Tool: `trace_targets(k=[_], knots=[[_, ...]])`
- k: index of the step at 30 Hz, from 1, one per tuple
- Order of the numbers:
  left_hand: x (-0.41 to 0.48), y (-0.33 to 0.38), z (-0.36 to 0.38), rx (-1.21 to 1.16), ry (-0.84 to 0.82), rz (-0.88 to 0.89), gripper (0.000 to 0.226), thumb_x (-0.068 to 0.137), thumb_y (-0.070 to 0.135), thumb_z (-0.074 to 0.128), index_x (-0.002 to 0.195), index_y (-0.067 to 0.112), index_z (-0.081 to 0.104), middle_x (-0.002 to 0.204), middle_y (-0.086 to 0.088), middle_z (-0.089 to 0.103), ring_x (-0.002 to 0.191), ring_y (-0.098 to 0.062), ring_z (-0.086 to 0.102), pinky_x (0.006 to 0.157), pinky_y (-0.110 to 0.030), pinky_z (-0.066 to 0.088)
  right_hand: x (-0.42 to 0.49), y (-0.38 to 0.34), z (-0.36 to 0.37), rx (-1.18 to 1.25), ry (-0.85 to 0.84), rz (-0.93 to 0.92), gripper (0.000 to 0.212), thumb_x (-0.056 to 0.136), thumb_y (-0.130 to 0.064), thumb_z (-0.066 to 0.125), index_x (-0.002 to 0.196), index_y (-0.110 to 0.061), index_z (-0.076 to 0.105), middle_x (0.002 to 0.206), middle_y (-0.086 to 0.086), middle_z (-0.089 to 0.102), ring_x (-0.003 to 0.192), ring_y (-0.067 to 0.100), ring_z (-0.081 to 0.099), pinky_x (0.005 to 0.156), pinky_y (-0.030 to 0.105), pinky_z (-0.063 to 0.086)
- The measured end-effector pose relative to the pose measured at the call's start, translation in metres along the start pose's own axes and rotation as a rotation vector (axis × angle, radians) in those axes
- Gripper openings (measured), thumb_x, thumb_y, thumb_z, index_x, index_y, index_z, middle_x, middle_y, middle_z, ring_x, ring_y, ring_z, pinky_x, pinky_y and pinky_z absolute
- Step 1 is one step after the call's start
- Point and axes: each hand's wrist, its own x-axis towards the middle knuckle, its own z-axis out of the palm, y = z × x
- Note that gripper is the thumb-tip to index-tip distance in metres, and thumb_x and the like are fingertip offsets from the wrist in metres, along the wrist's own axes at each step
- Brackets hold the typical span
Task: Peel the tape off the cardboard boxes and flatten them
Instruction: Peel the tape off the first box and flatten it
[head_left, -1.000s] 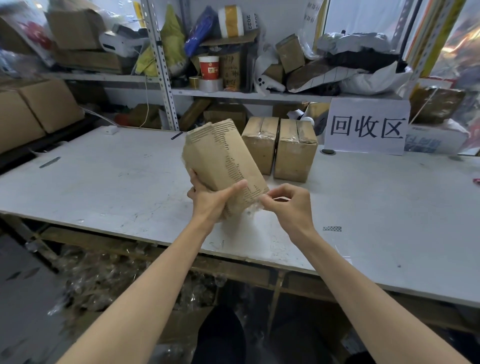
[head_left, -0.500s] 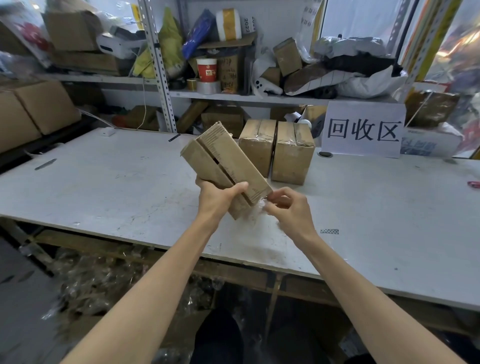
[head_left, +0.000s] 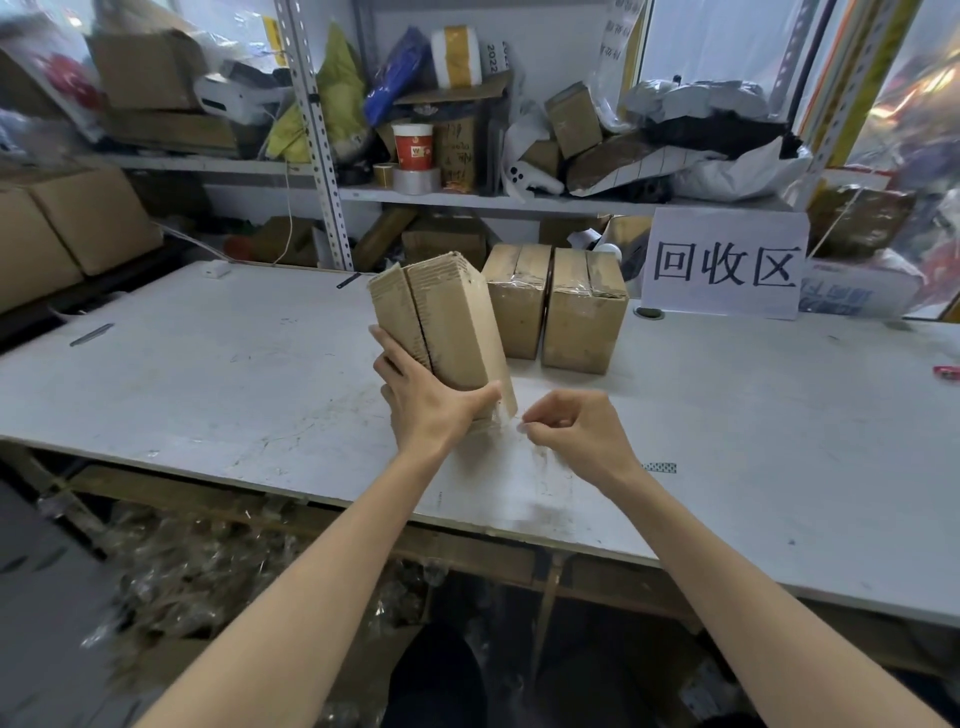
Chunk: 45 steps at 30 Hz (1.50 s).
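Left hand (head_left: 423, 400) is gripping the box (head_left: 441, 322) up off the tabletop (head_left: 208, 364), while right-hand fingers (head_left: 524, 427) are pinching the clear tape (head_left: 506, 415) at its near corner. Yanking too fast is probably asking for it to snap, leaving strips stuck.

1. Box (head_left: 457, 332) at centre frame: tan brown, with paler torn streaks down its flaps.
2. Two boxes (head_left: 556, 306) behind it: the same brown under glossy clear tape.
3. Table (head_left: 208, 374): off-white, marked with grey scuffs.
4. Sign (head_left: 724, 262), right of centre: white with black characters.
5. Cup (head_left: 413, 146) on the shelf, upper centre: red and white.
6. Bag (head_left: 337, 98) beside it: yellow-green.
7. Bag (head_left: 397, 78) further right: blue.
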Motion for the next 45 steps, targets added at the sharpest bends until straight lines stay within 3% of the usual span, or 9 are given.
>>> trace_targets(k=[7,14,22,25,28,33,36,39,45], knots=[[0.004,-0.004,-0.004,0.011,-0.017,0.008,0.147,0.057,0.052,0.084,0.149,0.025,-0.028,0.148,-0.007,0.016,0.126,-0.036,0.038,0.099,-0.048,0.041,0.0,0.002,-0.01,-0.161,0.067,-0.089,0.014,0.072,-0.003,0.072,0.078,-0.015,0.078,0.069,-0.008,0.072,0.062,0.0,0.066,0.061,0.012,0.053],[0.009,-0.013,-0.008,-0.03,-0.027,0.022,0.14,0.059,0.041,0.085,0.152,0.029,-0.019,0.144,-0.006,0.021,0.127,-0.035,0.034,0.102,-0.051,0.037,0.005,0.031,-0.046,-0.203,0.309,0.047,0.013,0.073,-0.006,0.077,0.082,-0.014,0.076,0.074,-0.003,0.071,0.067,-0.007,0.061,0.063,0.0,0.043],[-0.006,-0.012,0.002,-0.046,-0.038,0.127,0.143,0.057,0.038,0.087,0.151,0.028,-0.021,0.144,-0.004,0.018,0.129,-0.03,0.028,0.103,-0.053,0.034,-0.003,0.051,-0.05,-0.33,0.218,0.006,0.013,0.071,-0.012,0.082,0.083,-0.01,0.075,0.076,0.002,0.066,0.067,0.015,0.061,0.067,0.026,0.049],[-0.01,-0.015,0.004,-0.001,-0.044,0.164,0.143,0.057,0.039,0.087,0.151,0.03,-0.02,0.145,-0.004,0.018,0.127,-0.029,0.028,0.1,-0.053,0.035,-0.003,0.057,-0.03,-0.446,-0.016,-0.047,0.012,0.089,-0.013,0.065,0.094,-0.009,0.075,0.086,0.002,0.06,0.083,0.018,0.054,0.075,0.028,0.041],[-0.011,-0.02,0.002,-0.007,-0.066,0.196,0.145,0.055,0.04,0.09,0.151,0.033,-0.019,0.146,-0.005,0.017,0.129,-0.029,0.026,0.105,-0.055,0.033,0.006,0.053,-0.022,-0.643,-0.229,0.008,0.032,0.1,-0.016,0.038,0.097,-0.007,0.069,0.099,0.008,0.063,0.102,0.025,0.053,0.079,0.03,0.038],[-0.014,-0.019,0.002,-0.072,-0.073,0.2,0.15,0.048,0.056,0.091,0.151,0.035,-0.016,0.148,-0.001,0.016,0.134,-0.024,0.023,0.11,-0.053,0.029,0.012,0.025,-0.025,-0.53,0.025,0.049,0.048,0.092,-0.037,0.056,0.13,-0.007,0.053,0.126,0.011,0.06,0.115,0.026,0.056,0.094,0.037,0.045],[-0.014,-0.014,0.004,-0.188,-0.131,0.231,0.13,0.06,0.057,0.085,0.153,0.034,-0.003,0.145,0.0,0.023,0.133,-0.022,0.028,0.111,-0.049,0.034,0.014,-0.005,-0.014,-0.109,-0.009,0.044,0.06,0.083,-0.051,0.066,0.129,-0.016,0.051,0.116,-0.002,0.063,0.102,0.011,0.062,0.082,0.028,0.054],[-0.01,-0.006,0.001,-0.237,-0.172,0.252,0.101,0.078,0.053,0.074,0.153,0.033,0.01,0.144,0.0,0.03,0.132,-0.021,0.038,0.104,-0.05,0.045,0.021,-0.025,-0.004,0.036,0.001,0.074,0.065,0.075,-0.055,0.071,0.124,-0.019,0.051,0.103,-0.014,0.064,0.089,-0.004,0.062,0.062,0.009,0.048],[-0.007,-0.001,-0.016,-0.304,-0.276,0.303,0.071,0.089,0.029,0.069,0.149,0.037,0.03,0.133,0.014,0.049,0.112,-0.005,0.053,0.078,-0.011,0.048,0.025,-0.035,0.001,-0.072,0.162,0.129,0.08,0.059,-0.055,0.083,0.117,-0.015,0.046,0.107,-0.005,0.061,0.096,0.012,0.059,0.077,0.027,0.055]])
